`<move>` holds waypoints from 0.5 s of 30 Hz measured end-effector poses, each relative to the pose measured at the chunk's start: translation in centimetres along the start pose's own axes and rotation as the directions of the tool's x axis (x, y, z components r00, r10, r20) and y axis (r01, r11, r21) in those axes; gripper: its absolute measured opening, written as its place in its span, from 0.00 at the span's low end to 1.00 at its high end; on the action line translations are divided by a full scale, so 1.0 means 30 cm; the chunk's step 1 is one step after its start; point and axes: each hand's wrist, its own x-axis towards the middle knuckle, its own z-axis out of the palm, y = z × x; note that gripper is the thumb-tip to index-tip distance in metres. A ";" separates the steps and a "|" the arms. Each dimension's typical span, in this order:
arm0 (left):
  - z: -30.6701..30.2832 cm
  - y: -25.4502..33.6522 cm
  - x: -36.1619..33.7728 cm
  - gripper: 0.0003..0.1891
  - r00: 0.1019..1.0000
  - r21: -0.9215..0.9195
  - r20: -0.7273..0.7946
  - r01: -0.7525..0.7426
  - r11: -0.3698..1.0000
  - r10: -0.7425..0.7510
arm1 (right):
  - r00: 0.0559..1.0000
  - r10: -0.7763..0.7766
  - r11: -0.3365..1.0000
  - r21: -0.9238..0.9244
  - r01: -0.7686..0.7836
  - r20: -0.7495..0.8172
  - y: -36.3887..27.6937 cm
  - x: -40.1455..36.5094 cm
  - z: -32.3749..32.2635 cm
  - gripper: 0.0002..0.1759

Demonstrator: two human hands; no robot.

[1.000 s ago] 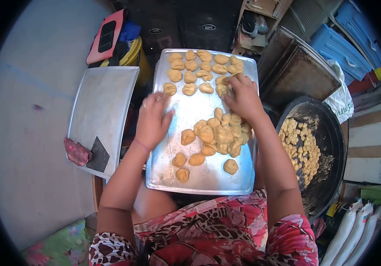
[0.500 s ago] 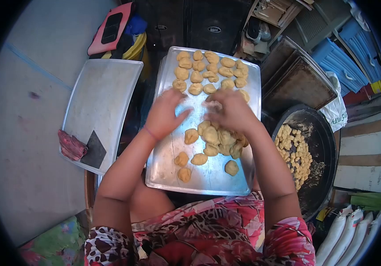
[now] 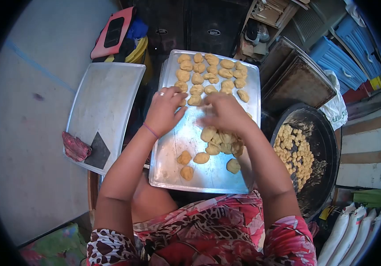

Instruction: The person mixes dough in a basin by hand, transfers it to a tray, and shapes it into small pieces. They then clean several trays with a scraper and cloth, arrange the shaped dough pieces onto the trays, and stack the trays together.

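A metal tray (image 3: 172, 146) rests across my lap and bears lumps of yellow dough. Rows of dough lumps (image 3: 197, 78) fill its far half. My left hand (image 3: 161, 113) is at the left end of the nearest row, with a dough lump (image 3: 182, 103) between its thumb and fingers. Over the tray's middle, my right hand (image 3: 226, 114) is smeared by motion; its fingertips are hidden or blurred. Beneath its wrist lies a heap of dough lumps (image 3: 217, 141). Several single lumps, one of them a dough ball (image 3: 187, 173), sit at the near side.
A second tray (image 3: 104, 95) at left holds a dark red cloth (image 3: 76, 147) and a dark, diamond-shaped flat piece (image 3: 99, 150). At right stands a black basin (image 3: 330, 155) with many small dough pieces. Dark used trays (image 3: 305, 82) lean behind it.
A single lump left of the heap is gone from its spot. Lumps now show at the near end of the rows, one in my left hand. My right hand has shifted slightly.
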 end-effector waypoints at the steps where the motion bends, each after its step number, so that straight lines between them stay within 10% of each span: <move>1: 0.011 0.010 0.003 0.15 1.000 -0.018 0.008 -0.029 0.999 0.029 | 0.983 -0.168 0.983 -0.061 0.172 0.070 -0.004 -0.039 -0.010 0.17; 4: 0.070 -0.004 0.019 0.14 0.988 -0.010 0.054 -0.144 0.990 0.144 | 0.940 -0.082 0.980 -0.147 0.137 0.331 -0.015 -0.089 -0.003 0.17; 9: 0.070 0.006 0.059 0.14 0.981 0.097 0.184 -0.072 0.993 0.053 | 0.980 0.167 0.986 0.017 -0.166 -0.109 0.017 -0.008 -0.023 0.18; 15: 0.102 0.075 0.086 0.14 0.988 0.004 0.085 -0.130 0.992 0.129 | 0.976 0.204 0.979 0.040 -0.202 -0.081 0.077 -0.056 0.007 0.28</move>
